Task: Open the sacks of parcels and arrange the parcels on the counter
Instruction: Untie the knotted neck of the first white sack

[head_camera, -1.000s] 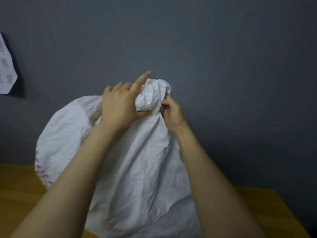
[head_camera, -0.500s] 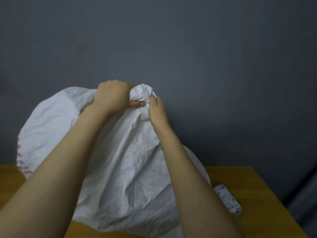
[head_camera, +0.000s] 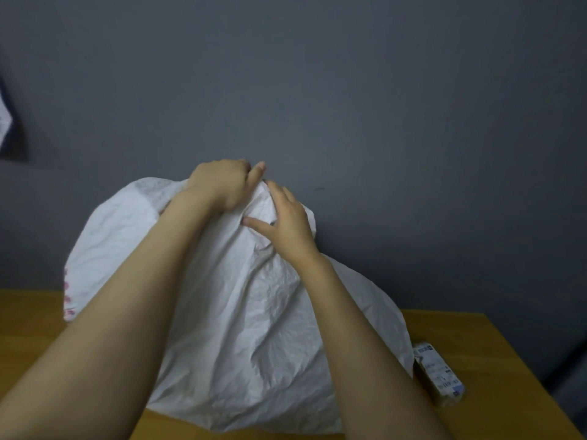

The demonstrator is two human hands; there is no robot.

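A big white crinkled sack stands full on the wooden counter, with red print along its left edge. At its top my left hand grips the bunched neck of the sack, fingers curled over the far side. Just right of it my right hand lies on the sack's upper slope with fingers spread and the thumb pointing left. The sack's mouth is hidden behind my left hand. A small brown parcel with a white label lies on the counter by the sack's right foot.
A dark grey wall rises directly behind the counter. A white paper on a dark backing hangs at the far left edge. The counter's right edge drops off to a dim floor.
The bunched knot that stuck up between my hands has gone down out of sight. My right hand has let go of it and now lies flat on the sack.
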